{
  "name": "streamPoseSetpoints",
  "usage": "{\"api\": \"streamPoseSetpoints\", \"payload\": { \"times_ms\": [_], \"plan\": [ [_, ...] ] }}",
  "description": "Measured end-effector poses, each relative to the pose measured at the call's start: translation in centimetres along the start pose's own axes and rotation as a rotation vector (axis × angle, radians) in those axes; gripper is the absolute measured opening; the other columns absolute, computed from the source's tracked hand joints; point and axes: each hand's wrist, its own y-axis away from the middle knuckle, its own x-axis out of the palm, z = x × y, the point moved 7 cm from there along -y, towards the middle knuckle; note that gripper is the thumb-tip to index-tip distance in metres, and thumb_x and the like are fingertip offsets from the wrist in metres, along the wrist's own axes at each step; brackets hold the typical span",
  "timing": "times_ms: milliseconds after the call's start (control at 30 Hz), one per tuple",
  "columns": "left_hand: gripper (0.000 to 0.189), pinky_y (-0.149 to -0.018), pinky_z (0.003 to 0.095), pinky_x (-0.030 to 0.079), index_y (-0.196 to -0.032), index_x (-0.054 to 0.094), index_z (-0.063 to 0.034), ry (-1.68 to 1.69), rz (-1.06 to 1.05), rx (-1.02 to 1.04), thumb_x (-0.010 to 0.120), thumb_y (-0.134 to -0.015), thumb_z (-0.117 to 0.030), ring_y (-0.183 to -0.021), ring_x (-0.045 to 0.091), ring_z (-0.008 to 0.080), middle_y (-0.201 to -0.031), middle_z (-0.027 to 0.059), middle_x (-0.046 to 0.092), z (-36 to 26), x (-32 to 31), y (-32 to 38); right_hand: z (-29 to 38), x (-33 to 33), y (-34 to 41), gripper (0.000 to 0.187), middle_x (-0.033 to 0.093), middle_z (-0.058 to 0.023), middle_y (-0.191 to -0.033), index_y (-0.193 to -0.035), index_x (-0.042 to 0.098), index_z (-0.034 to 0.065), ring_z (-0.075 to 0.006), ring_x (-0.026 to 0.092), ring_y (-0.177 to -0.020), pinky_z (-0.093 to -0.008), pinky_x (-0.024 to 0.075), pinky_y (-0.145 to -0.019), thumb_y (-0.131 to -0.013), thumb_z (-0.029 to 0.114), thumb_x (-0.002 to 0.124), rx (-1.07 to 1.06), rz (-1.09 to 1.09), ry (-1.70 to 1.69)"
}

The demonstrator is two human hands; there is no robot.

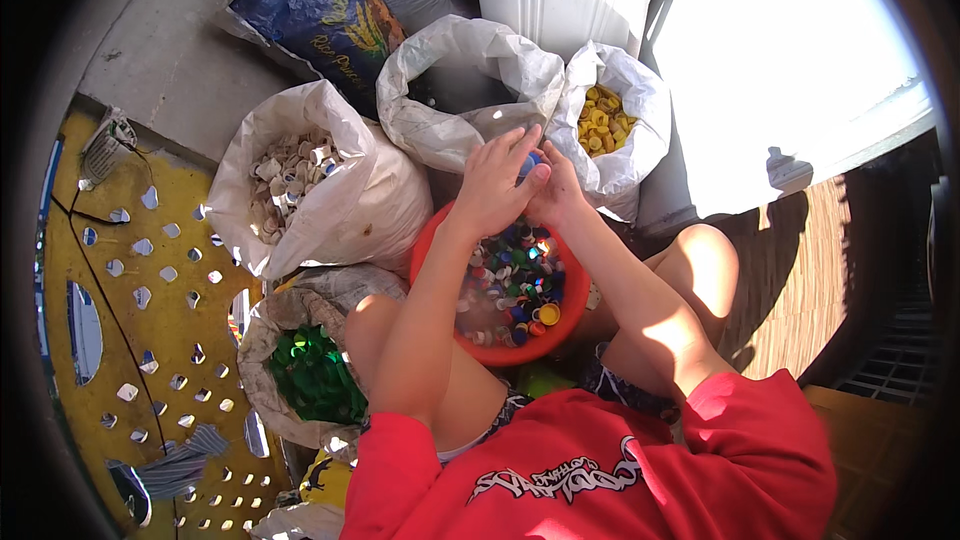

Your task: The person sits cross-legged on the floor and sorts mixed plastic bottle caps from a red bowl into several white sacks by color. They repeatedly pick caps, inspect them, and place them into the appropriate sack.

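My left hand (491,184) and my right hand (559,184) meet above a red plastic basin (574,307). Blue plastic bottle caps (529,165) show between them, cradled in my curled right hand. The left hand's fingers stretch over the caps, its thumb beside them; whether it grips any is hidden. Mixed bottle caps (510,281) in white, green, blue and other colours lie in the basin between my legs. A yellow cap (549,313) stands out near the front. Just beyond my right hand, a white woven sack (652,101) holds yellow caps (600,120).
Left of the basin, a white sack (382,202) contains white caps (292,172). Nearer me, a dirty sack (259,382) holds green caps (315,375). Behind stands another open sack (465,45) with a dark interior. A perforated yellow panel (187,330) borders the left side.
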Motion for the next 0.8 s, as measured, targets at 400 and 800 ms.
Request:
{"api": "streamPoseSetpoints", "payload": {
  "times_ms": [400,800],
  "plan": [
    [0.052,-0.08,0.0335,0.05,-0.115,0.063,-0.0008,0.513,-0.421,-0.505,0.047,-0.102,-0.048,-0.085,0.064,0.0217,-0.099,0.0126,0.067,7.5,-18.8,14.6,-1.5,29.7,-4.5,0.02,0.054,-0.0057,-0.085,-0.097,0.053,0.008,-0.0152,0.055,-0.07,-0.025,0.0424,-0.051,-0.1,0.027,0.055,-0.468,0.301,0.197],
    [0.05,-0.074,0.038,0.051,-0.105,0.068,-0.0082,0.336,-0.303,-0.521,0.051,-0.098,-0.055,-0.076,0.066,0.0243,-0.091,0.0101,0.068,11.5,-23.7,16.3,-9.2,47.3,-16.4,0.086,0.025,-0.0159,-0.157,-0.156,0.017,0.0131,-0.0357,0.034,-0.141,-0.0569,0.0302,-0.112,-0.095,0.067,0.046,-0.709,0.347,1.107]
  ]
}}
